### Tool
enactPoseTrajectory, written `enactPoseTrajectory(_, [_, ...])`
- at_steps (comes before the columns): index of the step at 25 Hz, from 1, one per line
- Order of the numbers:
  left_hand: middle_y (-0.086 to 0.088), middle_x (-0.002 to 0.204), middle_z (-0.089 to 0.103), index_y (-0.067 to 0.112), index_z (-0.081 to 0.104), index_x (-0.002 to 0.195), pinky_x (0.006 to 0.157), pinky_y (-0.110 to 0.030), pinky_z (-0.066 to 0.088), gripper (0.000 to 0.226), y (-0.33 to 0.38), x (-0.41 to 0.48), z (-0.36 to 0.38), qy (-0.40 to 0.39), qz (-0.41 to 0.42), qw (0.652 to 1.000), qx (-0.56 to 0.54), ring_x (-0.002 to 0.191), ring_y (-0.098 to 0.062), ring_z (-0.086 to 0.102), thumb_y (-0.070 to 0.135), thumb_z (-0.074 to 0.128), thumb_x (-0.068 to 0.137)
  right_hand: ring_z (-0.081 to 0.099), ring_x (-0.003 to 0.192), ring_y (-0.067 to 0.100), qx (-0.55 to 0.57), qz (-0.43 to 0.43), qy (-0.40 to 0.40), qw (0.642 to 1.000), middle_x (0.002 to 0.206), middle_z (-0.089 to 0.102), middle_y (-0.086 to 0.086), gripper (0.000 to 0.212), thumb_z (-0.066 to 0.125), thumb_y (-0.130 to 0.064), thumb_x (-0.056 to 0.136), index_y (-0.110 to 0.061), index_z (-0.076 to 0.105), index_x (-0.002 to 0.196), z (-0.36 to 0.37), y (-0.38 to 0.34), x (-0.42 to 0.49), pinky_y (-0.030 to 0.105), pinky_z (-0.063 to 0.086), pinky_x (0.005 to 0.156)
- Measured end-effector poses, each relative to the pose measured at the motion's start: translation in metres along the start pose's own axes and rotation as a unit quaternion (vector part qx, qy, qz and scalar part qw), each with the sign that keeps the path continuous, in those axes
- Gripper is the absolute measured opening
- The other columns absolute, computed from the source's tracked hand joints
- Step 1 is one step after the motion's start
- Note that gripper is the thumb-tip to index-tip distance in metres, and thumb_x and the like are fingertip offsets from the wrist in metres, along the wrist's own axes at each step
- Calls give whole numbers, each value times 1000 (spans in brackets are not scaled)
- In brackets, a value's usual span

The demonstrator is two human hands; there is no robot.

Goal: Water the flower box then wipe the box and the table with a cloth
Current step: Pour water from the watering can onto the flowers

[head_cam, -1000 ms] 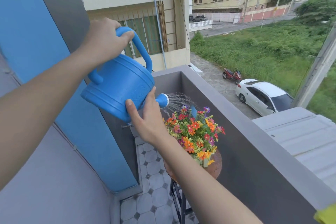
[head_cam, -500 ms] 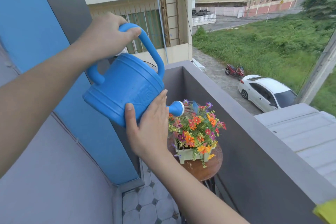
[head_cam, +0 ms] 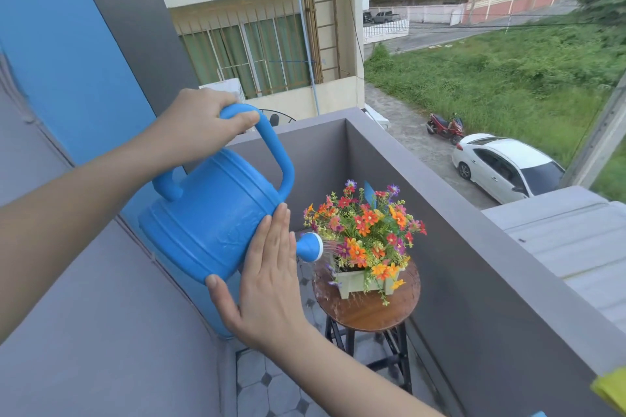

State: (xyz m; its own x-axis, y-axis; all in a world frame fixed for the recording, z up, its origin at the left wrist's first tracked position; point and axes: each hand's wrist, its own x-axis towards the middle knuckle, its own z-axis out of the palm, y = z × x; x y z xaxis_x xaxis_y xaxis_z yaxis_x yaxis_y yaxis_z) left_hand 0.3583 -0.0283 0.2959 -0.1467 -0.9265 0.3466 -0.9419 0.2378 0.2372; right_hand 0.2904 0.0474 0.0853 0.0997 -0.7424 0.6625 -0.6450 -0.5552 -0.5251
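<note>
At bottom-right edge, yellow cloth (head_cam: 611,389) cut off, spray (head_cam: 330,249) faint

Narrow balcony corner, hemmed in by a grey parapet wall (head_cam: 474,281) on the right and far side, a blue wall (head_cam: 67,61) on the left. Round wooden table (head_cam: 369,311) close against the parapet, flower box (head_cam: 359,281) on its far half, near rim bare and wet. Blue watering can (head_cam: 216,223) blocking the approach from the left, spout rose just beside the blooms, held between left hand (head_cam: 200,125) and right hand (head_cam: 267,284). Open air above the flowers; tiled floor (head_cam: 271,389) free below.
</note>
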Motion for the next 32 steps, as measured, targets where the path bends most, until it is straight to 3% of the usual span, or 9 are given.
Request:
enactPoseTrajectory(5, [4,52,46,5,58,74,50,-25,31,38,4,2,7,55,-12,998,-18,54,-11,44,36,49,94,-20,145,28,9,10,-1,1000,154,-33,9,90,15,-67,90,-5,-21,145,-1,16,13,35,-14,118])
enactPoseTrajectory(9, [-15,61,51,-3,54,78,55,-35,32,44,-6,3,1,115,-28,993,-11,65,-29,46,36,47,94,-21,145,25,-2,0,-21,1000,154,-17,18,94,16,-72,86,-5,-12,146,-3,22,36,33,-14,117])
enactPoseTrajectory(11, [-15,60,49,-3,52,75,56,-36,32,44,-7,4,-4,111,-37,993,-4,65,-31,45,37,47,94,-23,145,23,-5,-6,-32,999,154,-16,18,95,23,-70,86,-6,-14,146,-2,20,37,33,-14,117])
enactPoseTrajectory(14, [-9,57,46,-1,56,76,54,-33,37,42,-2,2,-4,62,-34,998,-1,55,-24,44,37,50,93,-23,145,25,-3,-9,-50,999,155,-29,13,92,15,-70,88,-9,-23,144,-2,17,22,32,-16,117])
enactPoseTrajectory(19, [-1,55,45,7,65,83,51,-29,40,35,15,1,7,9,-17,999,-47,50,-18,45,38,53,92,-22,145,27,17,8,-21,1000,153,-33,6,89,15,-68,90,-11,-28,143,-15,16,-1,34,-15,118])
enactPoseTrajectory(24, [-4,53,41,1,63,92,54,-31,38,40,23,12,10,70,-33,992,-96,46,-20,40,39,52,91,-19,146,25,37,28,18,999,152,-37,3,87,16,-68,89,-9,-11,148,-28,34,20,36,-11,119])
enactPoseTrajectory(28, [-8,57,47,2,63,90,60,-35,40,40,24,15,1,133,-38,988,-61,56,-27,46,40,50,91,-13,147,22,48,14,-27,998,156,-17,9,86,24,-63,90,-7,-3,149,-38,51,44,43,2,120])
enactPoseTrajectory(32, [-16,63,47,-4,60,87,60,-40,44,45,17,17,-4,120,-27,992,-29,63,-31,48,40,49,90,-11,148,21,61,5,-56,997,155,-16,7,85,26,-60,91,-5,-3,149,-36,44,41,45,5,119])
